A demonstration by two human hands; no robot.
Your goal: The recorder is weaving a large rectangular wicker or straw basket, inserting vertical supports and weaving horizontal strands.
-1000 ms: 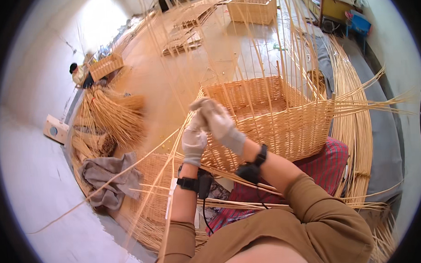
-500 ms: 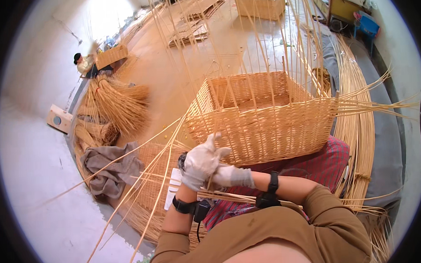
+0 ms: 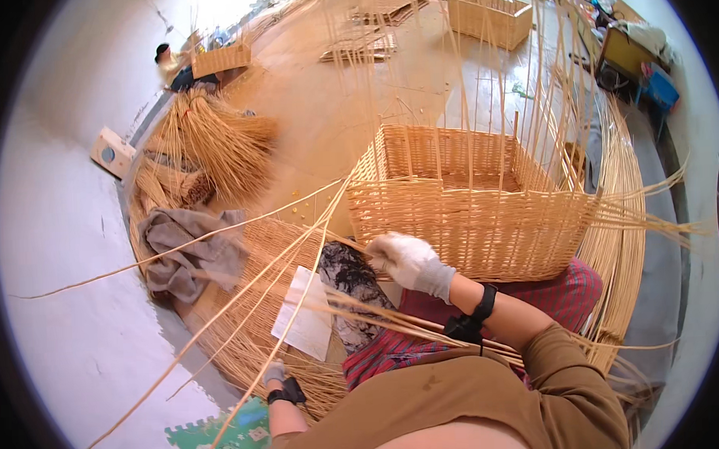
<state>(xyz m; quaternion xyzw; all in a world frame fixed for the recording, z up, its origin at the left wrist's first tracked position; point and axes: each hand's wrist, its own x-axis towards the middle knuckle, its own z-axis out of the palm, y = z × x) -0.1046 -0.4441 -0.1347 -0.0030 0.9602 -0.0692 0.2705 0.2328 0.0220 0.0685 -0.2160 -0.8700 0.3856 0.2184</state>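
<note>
At lower left, beside loose canes (image 3: 322, 388), the gloved left hand (image 3: 275, 373) sits low, its fingers too hidden to read. Long strands (image 3: 325, 219) fan from the basket's corner. The gloved right hand (image 3: 404, 258) — fingers partly curled, any grip unclear — is at the lower left of the wicker basket (image 3: 478, 228), set over plaid cloth (image 3: 564, 287), likely keeping its wall within reach.
</note>
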